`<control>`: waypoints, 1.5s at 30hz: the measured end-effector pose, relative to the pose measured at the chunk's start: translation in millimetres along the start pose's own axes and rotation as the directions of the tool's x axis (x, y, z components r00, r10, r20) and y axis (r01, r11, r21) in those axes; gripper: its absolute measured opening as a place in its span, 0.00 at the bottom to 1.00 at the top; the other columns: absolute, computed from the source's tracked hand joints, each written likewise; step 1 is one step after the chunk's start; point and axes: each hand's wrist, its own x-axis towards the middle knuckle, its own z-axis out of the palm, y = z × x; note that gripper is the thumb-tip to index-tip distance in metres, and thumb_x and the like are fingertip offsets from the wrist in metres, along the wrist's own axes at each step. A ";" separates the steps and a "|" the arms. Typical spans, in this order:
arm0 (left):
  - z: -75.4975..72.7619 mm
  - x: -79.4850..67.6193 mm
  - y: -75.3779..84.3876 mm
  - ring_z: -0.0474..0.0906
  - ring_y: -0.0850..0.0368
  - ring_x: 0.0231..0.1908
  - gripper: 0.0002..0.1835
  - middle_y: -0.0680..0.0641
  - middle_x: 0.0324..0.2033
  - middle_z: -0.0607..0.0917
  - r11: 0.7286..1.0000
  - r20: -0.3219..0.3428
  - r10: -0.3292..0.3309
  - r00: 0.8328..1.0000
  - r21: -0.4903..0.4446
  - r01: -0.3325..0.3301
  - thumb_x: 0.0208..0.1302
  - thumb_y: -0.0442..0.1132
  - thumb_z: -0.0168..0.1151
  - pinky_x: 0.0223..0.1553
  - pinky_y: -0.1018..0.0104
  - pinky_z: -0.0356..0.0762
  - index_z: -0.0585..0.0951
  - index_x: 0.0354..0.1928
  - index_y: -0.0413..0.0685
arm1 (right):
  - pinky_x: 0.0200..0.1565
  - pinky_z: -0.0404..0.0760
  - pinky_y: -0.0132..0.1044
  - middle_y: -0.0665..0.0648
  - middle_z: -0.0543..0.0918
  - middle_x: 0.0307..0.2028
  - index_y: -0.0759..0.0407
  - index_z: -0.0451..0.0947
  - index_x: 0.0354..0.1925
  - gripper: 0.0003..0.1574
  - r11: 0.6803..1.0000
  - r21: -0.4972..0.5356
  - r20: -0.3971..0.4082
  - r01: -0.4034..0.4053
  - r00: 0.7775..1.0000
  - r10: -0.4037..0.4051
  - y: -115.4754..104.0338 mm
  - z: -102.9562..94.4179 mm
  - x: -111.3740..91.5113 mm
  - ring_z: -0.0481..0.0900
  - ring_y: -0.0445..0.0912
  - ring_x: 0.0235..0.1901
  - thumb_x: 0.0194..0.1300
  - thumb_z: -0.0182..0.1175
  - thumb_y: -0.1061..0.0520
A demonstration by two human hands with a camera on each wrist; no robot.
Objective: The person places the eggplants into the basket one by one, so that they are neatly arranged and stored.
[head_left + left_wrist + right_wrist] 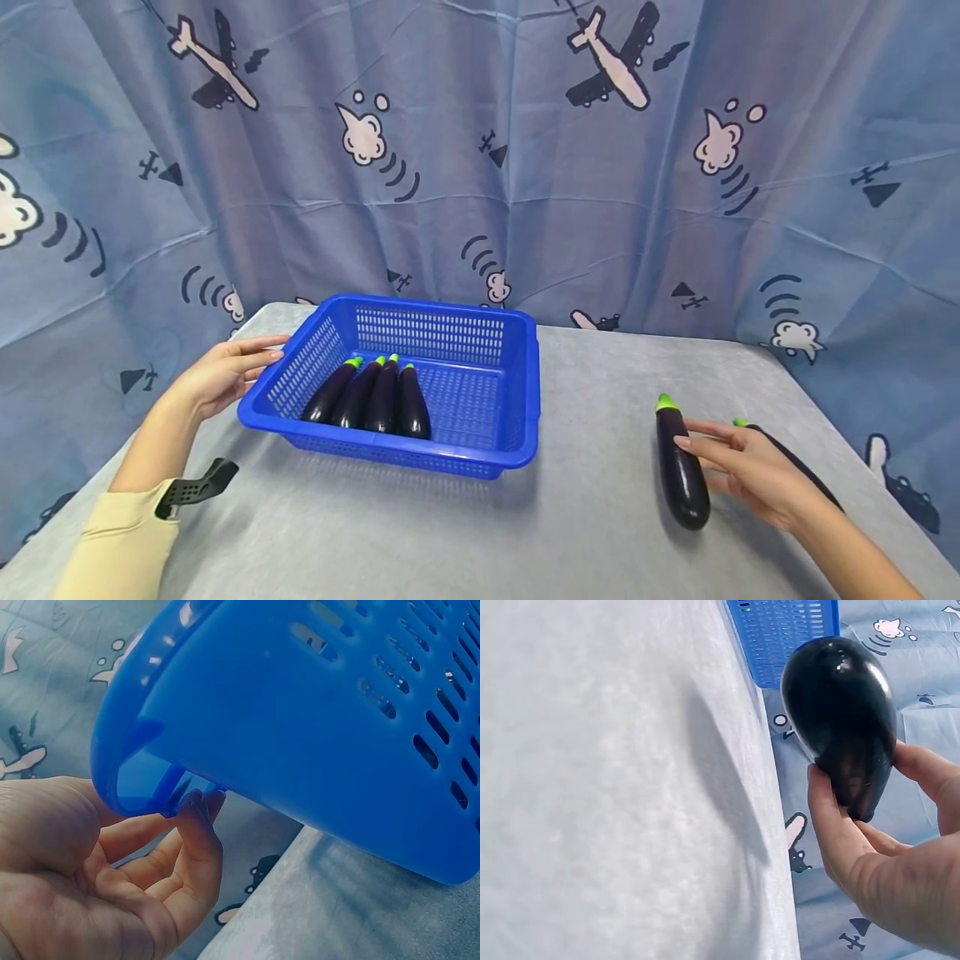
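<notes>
A blue plastic basket (405, 451) stands on the left part of the table, with several dark eggplants (382, 396) side by side in its left half, green stem ends toward the back. My left hand (225, 375) holds the basket's left rim; in the left wrist view its curled fingers (201, 836) reach under the rim. To the right of the basket, my right hand (750, 467) grips an eggplant (684, 483) near its upper part between thumb and fingers. The right wrist view shows this eggplant (840, 705) raised, its shadow apart from it on the table.
Another eggplant (806, 472) lies on the table behind my right hand, partly hidden by it. The grey-white table (600, 383) runs up to a blue curtain (450, 150) printed with airplanes and clouds. A black band (197, 487) is around my left wrist.
</notes>
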 end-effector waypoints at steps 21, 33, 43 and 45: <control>-4.2 0.8 -0.9 0.87 0.67 0.45 0.17 0.65 0.44 0.88 0.999 0.020 0.009 1.000 0.035 -0.010 0.81 0.39 0.57 0.47 0.67 0.88 0.79 0.67 0.54 | 0.51 0.87 0.38 0.63 0.75 0.67 0.76 0.44 0.80 0.49 0.991 -0.037 -0.024 0.126 0.992 -0.127 -34.0 4.9 3.5 0.83 0.34 0.48 0.83 0.55 0.49; -5.1 2.5 -0.9 0.85 0.69 0.48 0.25 0.66 0.46 0.87 0.993 0.032 0.038 0.999 0.110 -0.041 0.81 0.40 0.58 0.49 0.68 0.86 0.72 0.75 0.42 | 0.53 0.87 0.37 0.78 0.54 0.79 0.73 0.47 0.81 0.49 0.986 -0.060 -0.023 0.158 0.987 -0.160 -61.1 18.3 8.7 0.80 0.33 0.52 0.82 0.57 0.47; -0.6 6.1 -2.5 0.84 0.69 0.48 0.33 0.69 0.46 0.85 0.984 0.000 0.076 0.997 0.160 -0.075 0.80 0.40 0.60 0.48 0.67 0.86 0.63 0.78 0.30 | 0.54 0.87 0.36 0.75 0.60 0.77 0.71 0.51 0.81 0.46 0.973 -0.075 -0.013 0.218 0.976 -0.219 -89.6 37.6 14.7 0.80 0.29 0.51 0.82 0.58 0.48; -2.3 6.1 -3.1 0.84 0.70 0.48 0.32 0.69 0.47 0.85 0.984 0.012 0.084 0.996 0.157 -0.084 0.80 0.39 0.59 0.48 0.67 0.86 0.64 0.78 0.32 | 0.54 0.87 0.36 0.74 0.59 0.78 0.71 0.52 0.81 0.46 0.970 -0.075 -0.014 0.230 0.973 -0.231 -97.1 42.0 15.8 0.80 0.29 0.51 0.81 0.58 0.48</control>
